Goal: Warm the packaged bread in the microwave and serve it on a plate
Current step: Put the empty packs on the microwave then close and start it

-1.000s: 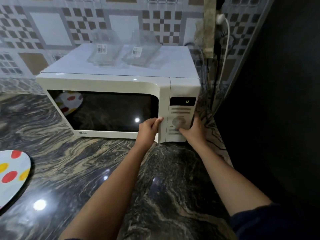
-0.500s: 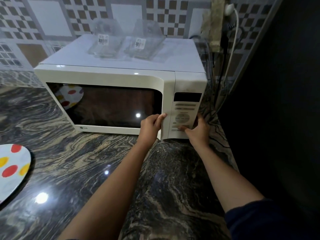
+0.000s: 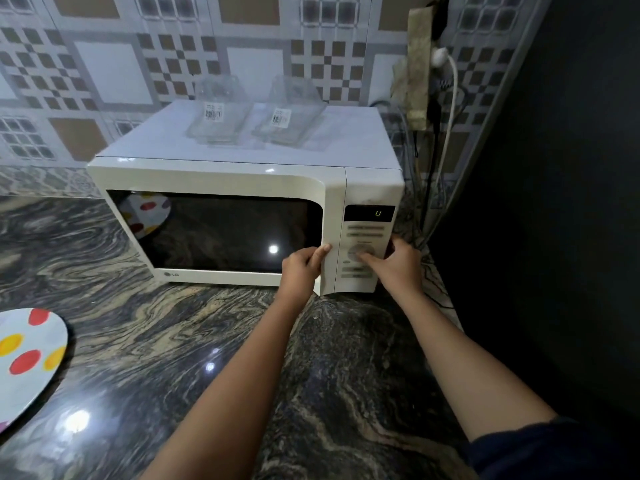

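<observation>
While the white microwave (image 3: 242,174) sits mid-frame on the tabletop (image 3: 173,341), the clenched left hand (image 3: 299,268) sets its thumb against the door (image 3: 221,230) edge. The right hand (image 3: 400,268) clasps the microwave's right side, thumb on the dial (image 3: 353,251). A spotted plate (image 3: 31,358) lies lower left.

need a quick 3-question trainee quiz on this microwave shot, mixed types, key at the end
1. Multiple choice: what is the right hand touching with its thumb?
A. the dial on the control panel
B. the spotted plate
C. the wall plug
2. True or false: the door of the microwave, where the left hand sits, stands open.
3. Fill in: ___ clear plastic packs lie on top of the microwave.

Key: 1 A; 2 false, the door is closed; 3 two.
</observation>
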